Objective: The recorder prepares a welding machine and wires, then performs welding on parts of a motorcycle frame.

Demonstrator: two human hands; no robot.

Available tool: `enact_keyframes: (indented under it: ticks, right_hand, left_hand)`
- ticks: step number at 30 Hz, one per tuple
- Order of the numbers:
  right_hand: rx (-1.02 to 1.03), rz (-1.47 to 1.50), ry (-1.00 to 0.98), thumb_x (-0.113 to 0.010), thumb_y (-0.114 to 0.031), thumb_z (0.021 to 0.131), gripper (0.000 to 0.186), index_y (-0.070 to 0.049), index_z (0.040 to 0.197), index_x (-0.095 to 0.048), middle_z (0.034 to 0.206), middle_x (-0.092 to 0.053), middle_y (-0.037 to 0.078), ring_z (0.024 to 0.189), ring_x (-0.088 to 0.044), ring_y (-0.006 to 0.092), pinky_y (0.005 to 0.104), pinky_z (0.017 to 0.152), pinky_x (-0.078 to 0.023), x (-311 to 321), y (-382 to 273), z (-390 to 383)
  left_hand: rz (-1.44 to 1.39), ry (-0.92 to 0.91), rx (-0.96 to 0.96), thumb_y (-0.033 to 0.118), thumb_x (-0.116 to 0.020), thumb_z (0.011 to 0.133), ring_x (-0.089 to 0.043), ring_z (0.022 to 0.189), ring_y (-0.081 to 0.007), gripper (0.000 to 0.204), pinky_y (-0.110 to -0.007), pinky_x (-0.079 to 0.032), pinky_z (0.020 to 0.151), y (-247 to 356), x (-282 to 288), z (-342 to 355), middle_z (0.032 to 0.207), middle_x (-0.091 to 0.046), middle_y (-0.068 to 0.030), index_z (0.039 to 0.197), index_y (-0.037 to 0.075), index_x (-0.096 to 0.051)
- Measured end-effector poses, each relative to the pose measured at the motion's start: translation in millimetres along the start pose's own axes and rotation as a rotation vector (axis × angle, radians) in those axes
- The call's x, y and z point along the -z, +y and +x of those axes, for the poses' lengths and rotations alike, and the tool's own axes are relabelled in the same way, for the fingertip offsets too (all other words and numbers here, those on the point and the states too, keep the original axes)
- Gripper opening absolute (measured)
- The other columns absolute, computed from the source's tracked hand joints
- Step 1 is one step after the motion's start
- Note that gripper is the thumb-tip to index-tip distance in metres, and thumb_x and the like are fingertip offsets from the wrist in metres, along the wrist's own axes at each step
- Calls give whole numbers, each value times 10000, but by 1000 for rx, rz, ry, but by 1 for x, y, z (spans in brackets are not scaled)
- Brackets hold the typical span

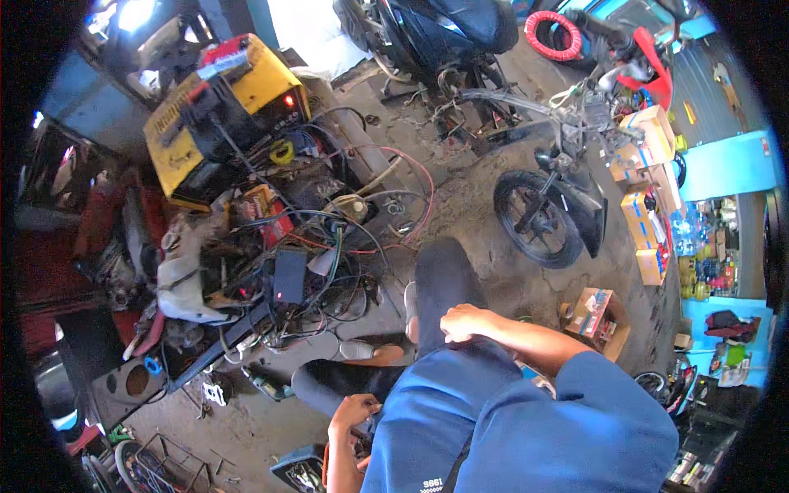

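I am seated low, legs in dark trousers (440, 275) bent in front of me. My right hand (464, 323) rests on my right thigh, fingers curled; whether anything is in them is hidden. My left hand (357, 411) is at my left hip beside the hem of my blue shirt (509, 427), its fingers bent around something too small to make out. Ahead to the left lies a tangle of cables and hoses (345, 238) around a dark box (289, 275). A power tool (267, 382) lies on the floor (246, 431) by my left leg.
A yellow-and-black machine (181, 148) and motorcycle parts (189, 287) crowd the left. A partly dismantled motorcycle (419, 33) stands ahead, a front wheel (534, 218) to the right. Cardboard boxes (637, 205) line the right, another box (604, 320) by my right leg. A bicycle (156, 460) is at lower left.
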State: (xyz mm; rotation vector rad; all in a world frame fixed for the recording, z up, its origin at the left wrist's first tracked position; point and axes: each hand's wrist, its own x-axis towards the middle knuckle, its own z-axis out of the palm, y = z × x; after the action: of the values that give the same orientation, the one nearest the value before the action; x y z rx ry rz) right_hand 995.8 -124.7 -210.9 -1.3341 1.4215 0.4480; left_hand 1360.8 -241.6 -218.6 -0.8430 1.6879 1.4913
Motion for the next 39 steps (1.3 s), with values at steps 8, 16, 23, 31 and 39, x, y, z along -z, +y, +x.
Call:
enact_keyframes:
  ticks: [8, 16, 23, 31, 39]
  right_hand:
    - [-6, 1, -65, -691, -448, 791, 360, -92, 743, -724, 748, -704, 118, 783, -689, 294, 429, 706, -527, -15, 55, 129]
    - [-14, 10, -10, -647, -521, 805, 526, -16, 667, -696, 628, -664, 142, 591, -670, 280, 433, 613, -527, -38, 73, 209]
    - [-155, 270, -366, -652, -386, 882, 444, 49, 791, -659, 721, -697, 128, 560, -676, 193, 315, 495, -554, -15, 54, 251]
    - [199, -21, 352, -644, -310, 859, 343, -4, 1008, -601, 968, -655, 226, 927, -634, 374, 452, 817, -513, -60, 13, 355]
    - [248, -25, 226, -634, -132, 795, 542, -36, 1310, -498, 1391, -471, 192, 1276, -460, 375, 422, 1067, -396, -113, 13, 445]
  left_hand:
    - [-384, -156, 78, 244, -650, 919, -678, 698, -192, 230, -331, -590, 607, -72, 19, 127, 807, -685, -117, 1006, 31, -653]
    - [-179, -217, -65, 271, -570, 940, -685, 652, -196, 263, -325, -554, 556, -126, 40, 230, 827, -706, -140, 1059, 39, -602]
    - [490, 591, 113, 228, -542, 823, -681, 885, -365, 265, -454, -556, 743, -251, 100, 295, 922, -690, -217, 904, 43, -714]
    - [-128, 749, 259, 363, -707, 770, -630, 1035, -381, 510, -471, -523, 849, -227, 55, 389, 1095, -658, -207, 1179, 89, -575]
    - [-369, 1120, 43, 109, -601, 850, -639, 879, -414, 208, -504, -503, 745, -161, -9, 356, 922, -667, -222, 1052, 62, -617]
